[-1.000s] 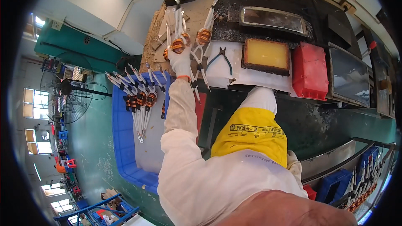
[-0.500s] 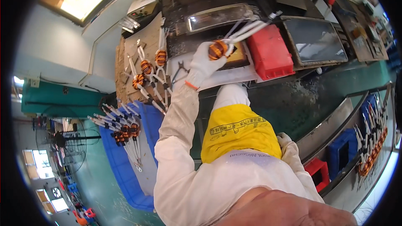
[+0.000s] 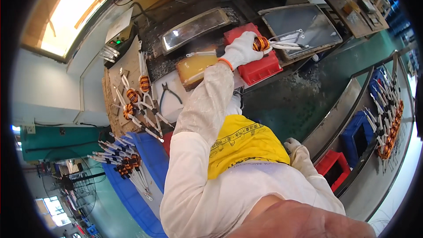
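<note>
My gloved left hand (image 3: pixel 243 51) grips a copper-wound ring coil (image 3: pixel 261 43). White leads with metal lugs extend to its right, across the edge of a grey-surfaced rectangular tray (image 3: pixel 304 28). The hand and coil are over an upturned-looking red plastic bin (image 3: pixel 260 71), covering part of it. Beside my left wrist lies a yellow-brown block (image 3: pixel 194 68), and a white lead with a lug (image 3: pixel 200 54) crosses its top. My gloved right hand (image 3: pixel 291 144) rests low by my hip, beside the yellow apron (image 3: pixel 249 143); its fingers are too small to read.
Cutting pliers (image 3: pixel 167 97) lie on a white sheet. To the left, several coils (image 3: pixel 132 94) rest on a wooden board. A blue crate (image 3: pixel 152 154) with more coils stands below. A long shallow tray (image 3: pixel 194 28) sits behind. Coils hang on a rack (image 3: pixel 390 136) at right.
My left hand has carried the coil rightward, from over the yellow-brown block to over the red bin. The leads now point right. The whole view has turned; my right hand stays by my hip.
</note>
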Motion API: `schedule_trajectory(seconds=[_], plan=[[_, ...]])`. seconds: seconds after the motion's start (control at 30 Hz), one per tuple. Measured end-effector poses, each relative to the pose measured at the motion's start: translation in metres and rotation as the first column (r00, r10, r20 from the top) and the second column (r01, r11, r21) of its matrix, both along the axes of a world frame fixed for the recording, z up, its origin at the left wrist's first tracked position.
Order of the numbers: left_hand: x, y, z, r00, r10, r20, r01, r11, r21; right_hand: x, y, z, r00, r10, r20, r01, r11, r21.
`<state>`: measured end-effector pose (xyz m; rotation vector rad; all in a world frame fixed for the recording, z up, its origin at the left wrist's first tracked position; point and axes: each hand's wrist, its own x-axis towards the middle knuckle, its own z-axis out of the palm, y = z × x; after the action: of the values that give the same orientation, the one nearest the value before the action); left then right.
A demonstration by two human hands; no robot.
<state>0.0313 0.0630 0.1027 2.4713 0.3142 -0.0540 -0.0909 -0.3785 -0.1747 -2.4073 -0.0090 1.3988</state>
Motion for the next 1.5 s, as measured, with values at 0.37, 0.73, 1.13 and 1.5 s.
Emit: schedule_trajectory(seconds=[0.37,0.73,1.13,1.5], plan=[[-0.017,-0.014,-0.03,0.943,-0.023,0.333,-0.076,0.956,0.282,0.109,0.156,0.064,0.936,-0.349,-0.043,0.235,0.528,0.816],[-0.018,-0.017,-0.035,0.931,0.007,0.365,-0.149,0.92,0.362,0.13,0.275,0.118,0.605,-0.558,-0.569,0.757,0.182,0.627],[-0.02,-0.021,-0.032,0.954,0.068,0.293,-0.174,0.92,0.35,0.136,0.266,0.125,0.641,-0.508,-0.576,0.743,0.222,0.631],[-0.036,-0.016,-0.04,0.873,-0.05,0.485,-0.184,0.888,0.422,0.127,0.235,0.186,0.988,0.145,-0.058,-0.047,0.633,0.773]])
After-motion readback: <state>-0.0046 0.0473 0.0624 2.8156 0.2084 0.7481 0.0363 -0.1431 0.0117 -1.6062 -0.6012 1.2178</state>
